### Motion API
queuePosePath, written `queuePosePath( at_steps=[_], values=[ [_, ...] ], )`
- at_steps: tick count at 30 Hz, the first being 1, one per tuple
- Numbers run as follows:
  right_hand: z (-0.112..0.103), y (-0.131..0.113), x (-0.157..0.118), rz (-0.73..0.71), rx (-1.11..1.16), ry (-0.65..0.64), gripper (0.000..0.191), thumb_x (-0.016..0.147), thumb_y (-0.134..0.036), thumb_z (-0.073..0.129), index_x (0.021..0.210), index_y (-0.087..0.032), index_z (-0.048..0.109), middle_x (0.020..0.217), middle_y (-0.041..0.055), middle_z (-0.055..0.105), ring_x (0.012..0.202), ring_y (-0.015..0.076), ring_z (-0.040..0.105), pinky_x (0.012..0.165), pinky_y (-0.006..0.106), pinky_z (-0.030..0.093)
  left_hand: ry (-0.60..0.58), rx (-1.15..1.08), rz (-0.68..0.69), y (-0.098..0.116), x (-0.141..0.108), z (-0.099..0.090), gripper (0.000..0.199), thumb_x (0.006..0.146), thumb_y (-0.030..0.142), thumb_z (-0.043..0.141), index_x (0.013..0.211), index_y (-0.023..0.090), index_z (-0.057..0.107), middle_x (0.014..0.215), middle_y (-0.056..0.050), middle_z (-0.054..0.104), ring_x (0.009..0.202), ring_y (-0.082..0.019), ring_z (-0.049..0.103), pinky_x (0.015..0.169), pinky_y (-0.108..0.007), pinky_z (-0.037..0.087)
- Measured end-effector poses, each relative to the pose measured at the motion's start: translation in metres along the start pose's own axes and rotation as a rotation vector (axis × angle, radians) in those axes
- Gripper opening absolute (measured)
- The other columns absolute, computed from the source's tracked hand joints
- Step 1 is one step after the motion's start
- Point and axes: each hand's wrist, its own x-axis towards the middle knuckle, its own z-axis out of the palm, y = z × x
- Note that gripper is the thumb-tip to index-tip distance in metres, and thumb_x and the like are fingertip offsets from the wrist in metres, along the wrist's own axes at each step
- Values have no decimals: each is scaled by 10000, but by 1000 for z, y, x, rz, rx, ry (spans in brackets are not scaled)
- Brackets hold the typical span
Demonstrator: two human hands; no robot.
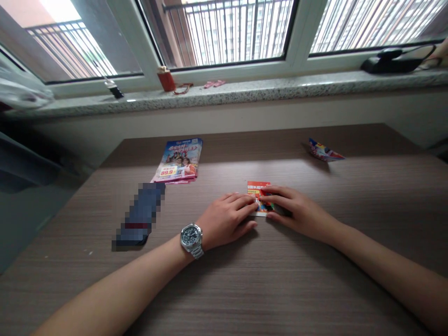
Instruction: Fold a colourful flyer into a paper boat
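A small folded piece of printed paper point(258, 185), red at the top with white characters and a yellow strip, lies on the table in front of me. My left hand point(226, 220) rests palm down at its left side, fingers stretched out flat with their tips on the paper. From the right, my right hand point(297, 210) touches the paper's right part with extended fingers, the thumb apart and near the lower edge. Both hands cover portions of the print. On my left wrist sits a silver watch point(191, 236) with a dark dial.
A stack of colourful flyers point(180, 158) lies at the back left of the brown table point(224, 289). Below it is a dark, pixelated object point(142, 214). A folded paper shape point(325, 151) stands at the back right. The stone windowsill point(252, 91) holds a red lighter-like object point(166, 80).
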Motion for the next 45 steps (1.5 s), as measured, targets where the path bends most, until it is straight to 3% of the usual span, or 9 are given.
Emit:
queuePosePath(
  at_steps=[8, 24, 30, 35, 42, 45],
  values=[
    [-4, 1, -1, -8, 25, -14, 479, 887, -335, 691, 1349, -305, 570, 1408, 124, 559, 1341, 316, 499, 1082, 537, 459, 26, 21, -15, -3, -2, 2, 321, 1001, 384, 512, 1239, 197, 620, 1316, -79, 639, 1185, -243, 612, 1076, -438, 474],
    [-1, 2, -4, -26, -7, -25, 459, 882, -365, 704, 1314, -257, 596, 1408, 144, 550, 1329, 322, 500, 1081, 525, 450, 85, 56, -8, -4, -1, 6, 242, 1022, 336, 501, 1155, 208, 657, 1201, -47, 690, 1036, -213, 662, 911, -377, 549],
    [-9, -5, -1, 50, 97, 61, 223, 929, -300, 642, 1141, -233, 625, 1245, 123, 602, 1157, 259, 596, 995, 441, 511, 109, 83, 0, -4, -2, 5, 217, 1029, 308, 492, 1140, 211, 651, 1197, -29, 703, 1016, -206, 681, 876, -351, 554],
    [-13, -5, 1, 66, 113, 126, 53, 935, -244, 622, 982, -219, 621, 1046, 85, 613, 978, 218, 608, 854, 378, 527, 96, 90, -14, -6, -4, 7, 262, 1016, 230, 504, 1265, 215, 582, 1226, -32, 698, 1027, -202, 687, 893, -347, 546],
    [-10, -4, 0, 11, 89, 112, 78, 919, -229, 648, 997, -225, 638, 1028, 77, 615, 960, 214, 605, 836, 369, 522, 85, 53, -81, -4, -4, 5, 303, 1012, 216, 506, 1314, 198, 507, 1124, -52, 727, 950, -186, 708, 828, -315, 552],
    [-9, -3, 0, -4, 69, 117, 121, 913, -225, 657, 1033, -230, 644, 1022, 76, 618, 957, 217, 609, 828, 373, 525, 59, 62, -52, -4, -4, 3, 284, 1010, 191, 511, 1288, 245, 530, 1219, -32, 694, 1011, -184, 695, 846, -316, 546]
  ],
)
